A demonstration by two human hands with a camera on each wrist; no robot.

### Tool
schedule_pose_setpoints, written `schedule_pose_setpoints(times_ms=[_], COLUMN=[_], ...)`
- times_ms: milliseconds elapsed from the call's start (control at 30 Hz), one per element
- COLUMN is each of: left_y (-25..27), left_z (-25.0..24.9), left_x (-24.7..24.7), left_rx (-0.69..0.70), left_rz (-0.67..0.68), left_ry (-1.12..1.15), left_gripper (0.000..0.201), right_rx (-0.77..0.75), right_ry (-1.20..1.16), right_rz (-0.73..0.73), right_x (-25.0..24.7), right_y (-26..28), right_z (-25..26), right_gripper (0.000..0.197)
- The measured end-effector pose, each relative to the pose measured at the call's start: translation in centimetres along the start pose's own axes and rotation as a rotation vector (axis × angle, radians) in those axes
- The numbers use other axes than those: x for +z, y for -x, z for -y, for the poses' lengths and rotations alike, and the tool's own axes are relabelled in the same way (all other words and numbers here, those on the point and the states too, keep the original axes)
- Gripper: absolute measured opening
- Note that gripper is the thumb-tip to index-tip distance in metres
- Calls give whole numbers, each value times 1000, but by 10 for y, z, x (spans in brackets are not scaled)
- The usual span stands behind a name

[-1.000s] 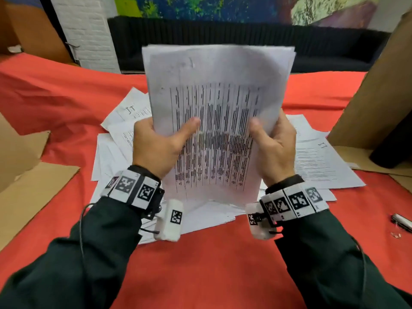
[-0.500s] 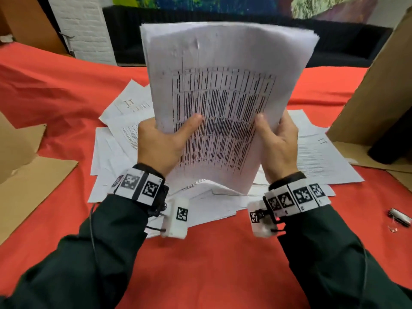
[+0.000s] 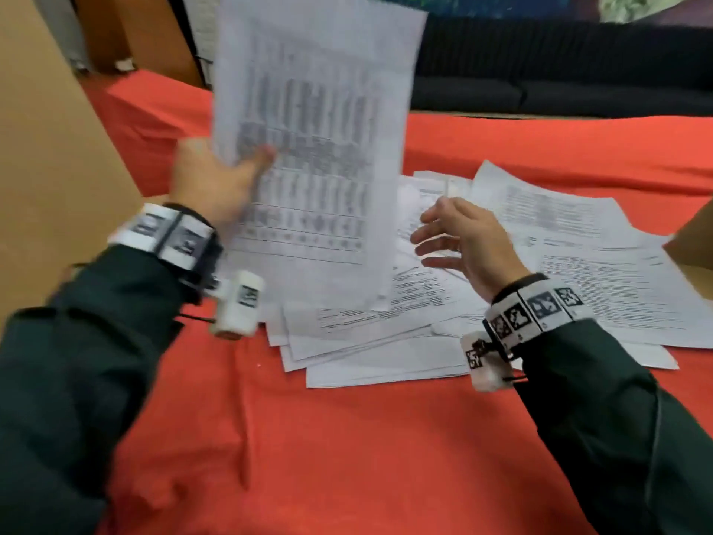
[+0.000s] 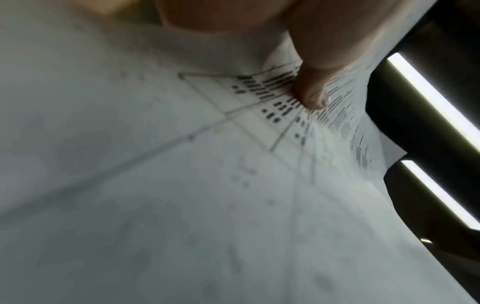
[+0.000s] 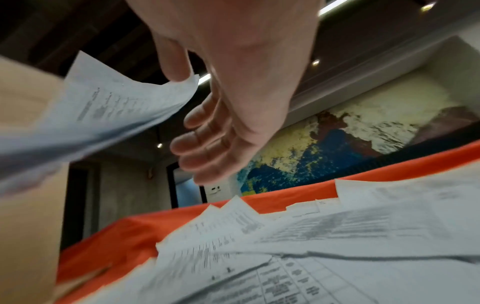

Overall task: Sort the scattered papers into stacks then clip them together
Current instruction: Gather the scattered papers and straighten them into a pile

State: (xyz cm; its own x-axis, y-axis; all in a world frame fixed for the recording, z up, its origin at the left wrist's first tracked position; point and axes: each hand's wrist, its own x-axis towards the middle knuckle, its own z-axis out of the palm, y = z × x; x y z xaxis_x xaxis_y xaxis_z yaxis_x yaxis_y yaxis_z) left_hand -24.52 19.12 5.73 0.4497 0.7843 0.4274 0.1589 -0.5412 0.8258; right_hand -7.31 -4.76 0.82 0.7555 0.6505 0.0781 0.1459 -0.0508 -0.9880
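The left hand (image 3: 216,183) grips a stack of papers (image 3: 312,148) upright above the surface (image 3: 347,438), which is draped in red cloth; from the head view the thumb lies across the printed table on the front sheet and the other fingers are hidden behind it. The left wrist view fills in that grip from close up: the thumb (image 4: 311,90) presses flat on the grid of dark entries, and the sheets fan slightly at their right edge. The right hand (image 3: 463,241) hangs released just beside the stack's lower right corner, fingers spread and holding nothing. Only the right wrist view shows its palm (image 5: 233,61) from below, with a corner of the lifted stack (image 5: 116,107) near the thumb; whether they touch I cannot tell. Beneath both hands the scattered papers (image 3: 501,272) lie overlapping across the middle of the surface, reaching toward its right edge. A cardboard panel (image 3: 50,167) stands at the left edge, and another piece of cardboard (image 3: 694,241) pokes in at the right edge. The mural (image 5: 337,139) on the far wall is clear only in the right wrist view.
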Motion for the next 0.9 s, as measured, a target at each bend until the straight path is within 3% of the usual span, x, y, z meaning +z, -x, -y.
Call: schedule_pose_setpoints(times_ms=[133,200,333,467,700,800,900], left_y=[-1,19,62,71,63,63,68], left_z=[61,96,138,169,182,176,152], left_x=[-106,-138,-159,-160,-171,-170,-154], left_rx=[-305,-451,-629,-657,-610,-593,-416], left_rz=[100,189,345,406,394,452,412], left_ry=[-258,-337,-417,-473,-617,-820,-1100], left_gripper=[39,51,29,27,15,42,82], right_rx=[-22,24,84,113,116,170,167], right_ry=[686,896,1214,1337,1425,1419,1449], right_rz=[227,338,511,646,673,718,749], right_x=[48,75,114,127,125,124,123], right_y=[-31,-42,-62,-70,-68,-67,-61], right_z=[-16,-22,-34,-44,-44,-43,-40], right_gripper=[27,48,96,114,109,117,119])
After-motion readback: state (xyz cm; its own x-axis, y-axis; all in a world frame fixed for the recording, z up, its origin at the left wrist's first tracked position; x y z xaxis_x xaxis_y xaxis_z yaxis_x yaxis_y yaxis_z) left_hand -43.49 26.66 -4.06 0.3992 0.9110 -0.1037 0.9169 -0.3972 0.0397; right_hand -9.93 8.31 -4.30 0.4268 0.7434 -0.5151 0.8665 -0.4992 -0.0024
